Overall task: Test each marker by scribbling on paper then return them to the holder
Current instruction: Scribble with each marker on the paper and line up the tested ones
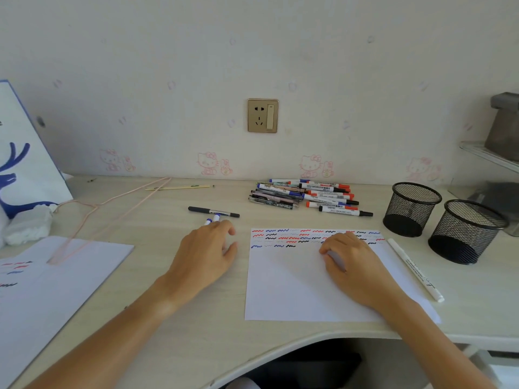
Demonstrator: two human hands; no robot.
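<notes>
1. A white bag (19,153) with a blue deer stands at the far left of the pale tabletop (157,318), by a second paper (56,276).
2. The left hand (205,256) rests on the tabletop, its grip curled over two blue-tipped markers (212,219). A black marker (213,212) lies just behind.
3. A wall socket (263,115) sits on the cat-print wall.
4. The marker pile (306,196) lies behind the scribbled paper (295,290).
5. The right hand (356,265) rests on that paper, grip loosely curled; I cannot tell if it holds something.
6. A white marker (415,269) lies beside the paper.
7. Two black mesh holders (412,209) stand at the right.
</notes>
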